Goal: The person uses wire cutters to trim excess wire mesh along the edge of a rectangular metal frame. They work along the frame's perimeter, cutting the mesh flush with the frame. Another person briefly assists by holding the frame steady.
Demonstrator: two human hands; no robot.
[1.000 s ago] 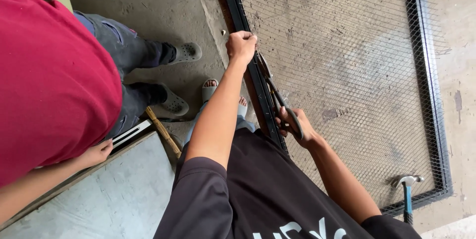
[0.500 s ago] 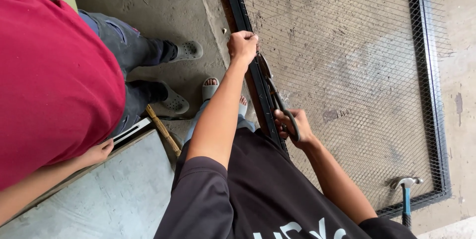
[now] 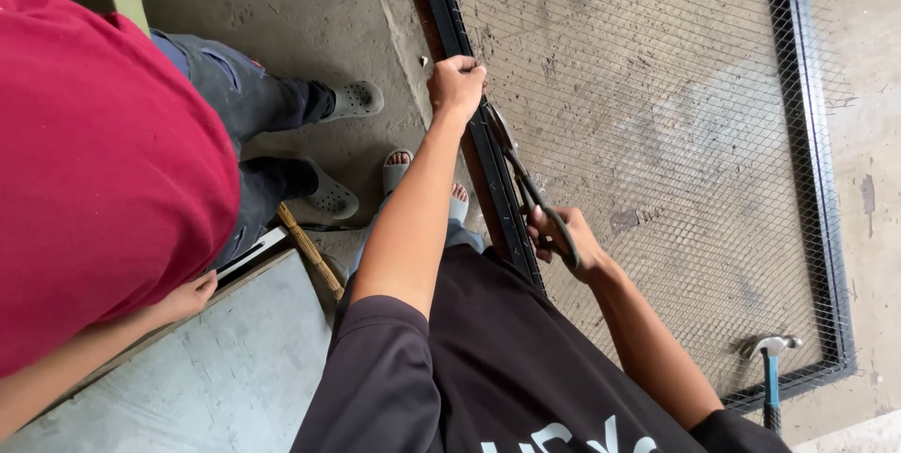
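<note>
Both hands work shears pointing along frame.

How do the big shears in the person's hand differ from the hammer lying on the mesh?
The shears are held in the right hand, blades along the black frame edge; the hammer lies untouched on the wire mesh near the frame's corner. The shears are all dark metal; the hammer has a blue handle and a bright head. Both are hand tools that rest against the mesh panel.

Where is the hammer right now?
In the head view, the hammer lies at lower right on the mesh, by the black frame's corner, beyond the right hand.
</note>
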